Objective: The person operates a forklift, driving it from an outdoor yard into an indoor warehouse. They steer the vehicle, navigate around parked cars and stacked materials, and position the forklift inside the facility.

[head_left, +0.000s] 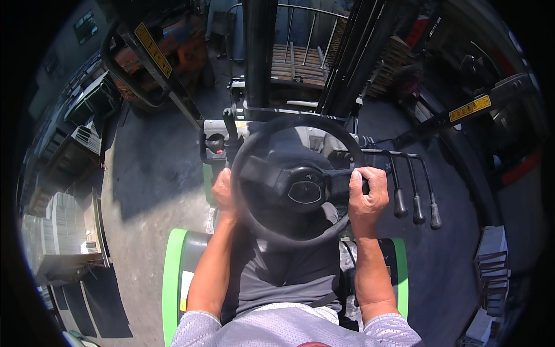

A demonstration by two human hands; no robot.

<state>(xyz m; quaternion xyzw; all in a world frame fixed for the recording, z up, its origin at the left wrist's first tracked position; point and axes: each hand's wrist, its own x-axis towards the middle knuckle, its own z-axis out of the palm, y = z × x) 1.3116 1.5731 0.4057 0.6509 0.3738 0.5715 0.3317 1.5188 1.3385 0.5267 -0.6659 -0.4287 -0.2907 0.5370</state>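
Observation:
A black steering wheel fills the middle, its rim slightly blurred. My right hand is closed on its right side, where a dark knob-like piece shows under the fingers. Beside the left rim, my left hand is curled with the thumb up; what lies inside its fingers is hidden. A black upright lever stands just ahead of that hand. To the right of the wheel, three control levers with dark knobs hang from a bar, apart from my right hand.
Ahead rise the dark forklift mast and a metal load backrest, with wooden slats beyond. An orange vehicle is at far left. White stacked material stands left, pale stacked boxes right. Green-edged fenders flank me.

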